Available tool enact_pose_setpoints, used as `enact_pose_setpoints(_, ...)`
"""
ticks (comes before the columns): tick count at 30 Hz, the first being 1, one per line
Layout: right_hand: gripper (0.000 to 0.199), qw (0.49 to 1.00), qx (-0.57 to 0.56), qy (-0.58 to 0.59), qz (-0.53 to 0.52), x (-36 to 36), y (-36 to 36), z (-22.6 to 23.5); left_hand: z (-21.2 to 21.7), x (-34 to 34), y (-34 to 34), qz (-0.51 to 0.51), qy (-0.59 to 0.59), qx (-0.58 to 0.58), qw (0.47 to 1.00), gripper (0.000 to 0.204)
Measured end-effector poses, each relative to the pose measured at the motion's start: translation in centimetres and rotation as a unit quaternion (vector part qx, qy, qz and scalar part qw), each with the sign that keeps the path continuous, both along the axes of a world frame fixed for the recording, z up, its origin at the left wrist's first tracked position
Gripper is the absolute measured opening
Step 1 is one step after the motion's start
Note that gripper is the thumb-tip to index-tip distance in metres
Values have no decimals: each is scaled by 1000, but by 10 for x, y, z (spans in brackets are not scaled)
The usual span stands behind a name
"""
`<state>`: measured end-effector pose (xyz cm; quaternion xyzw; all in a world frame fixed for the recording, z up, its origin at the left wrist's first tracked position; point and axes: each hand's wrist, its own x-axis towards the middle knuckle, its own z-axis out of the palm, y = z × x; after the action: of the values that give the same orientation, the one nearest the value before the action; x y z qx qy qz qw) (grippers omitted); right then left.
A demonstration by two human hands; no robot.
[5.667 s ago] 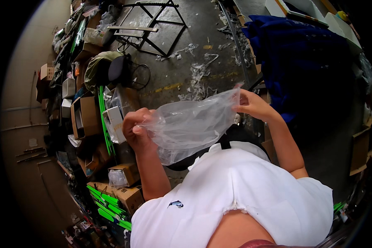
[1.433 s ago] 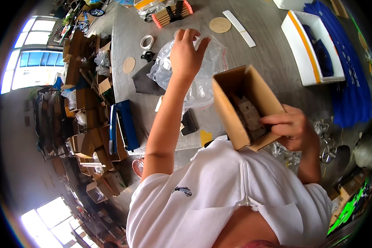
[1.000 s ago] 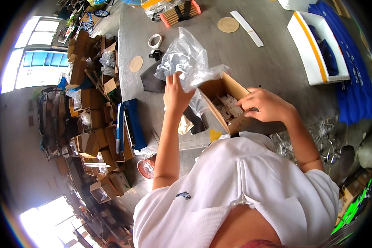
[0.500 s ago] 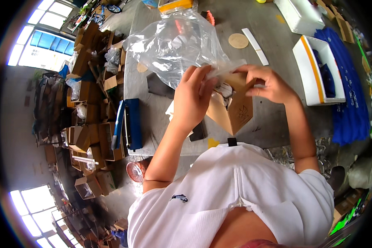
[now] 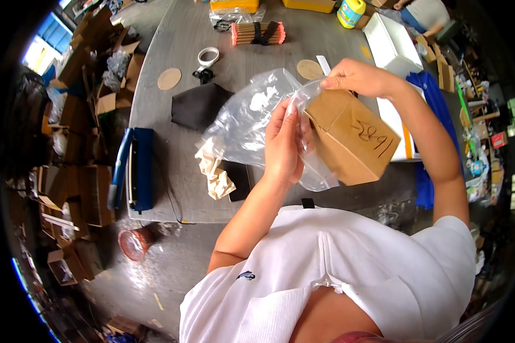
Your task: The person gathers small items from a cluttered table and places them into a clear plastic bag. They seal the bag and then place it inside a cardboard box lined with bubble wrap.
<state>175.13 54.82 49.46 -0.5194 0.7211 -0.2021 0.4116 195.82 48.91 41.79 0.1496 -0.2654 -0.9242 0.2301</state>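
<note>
A clear plastic bag (image 5: 252,123) spreads over the table, its mouth drawn against a brown cardboard box (image 5: 349,140) with handwriting on one side. The box is tilted, partly against the bag's opening. My left hand (image 5: 284,140) is closed on the bag's edge at the left side of the box. At the box's top far edge, my right hand (image 5: 357,79) pinches the bag's rim between thumb and fingers; some of its fingers are hidden. Beside the bag lie a crumpled cream cloth (image 5: 214,171) and a dark flat piece (image 5: 200,106).
A blue bag sealer (image 5: 140,168) stands at the table's left edge. Farther back are a tape roll (image 5: 208,56), a strapped bundle of sticks (image 5: 258,34) and a yellow bottle (image 5: 350,12). White foam boxes (image 5: 392,43) stand at right. Another person (image 5: 429,14) is at the far right.
The box has turned and tilted, so its written side now faces up and its open top no longer shows. The bag has come down beside it, and my right hand now grips the bag's rim.
</note>
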Motion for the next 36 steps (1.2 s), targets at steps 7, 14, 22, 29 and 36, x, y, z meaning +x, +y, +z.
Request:
enact_pose_setpoints(7, 45, 964, 225, 71, 121, 53, -104, -5, -37, 41, -38, 34, -11, 64, 997, 20)
enact_pose_setpoints(14, 46, 934, 311, 56, 168, 98, -163, -50, -68, 87, -71, 91, -126, -69, 985, 22)
enact_pose_setpoints(22, 46, 942, 264, 102, 182, 112, -180, -32, -63, 101, -91, 72, -178, -150, 970, 30)
enact_pose_setpoints(29, 51, 955, 200, 106, 193, 100, -144, -26, -60, 102, -97, 34, -178, -246, 952, 27)
enact_pose_setpoints(36, 48, 955, 161, 152, 199, 101, -102, -18, -54, 105, -86, -5, -185, -254, 949, 28)
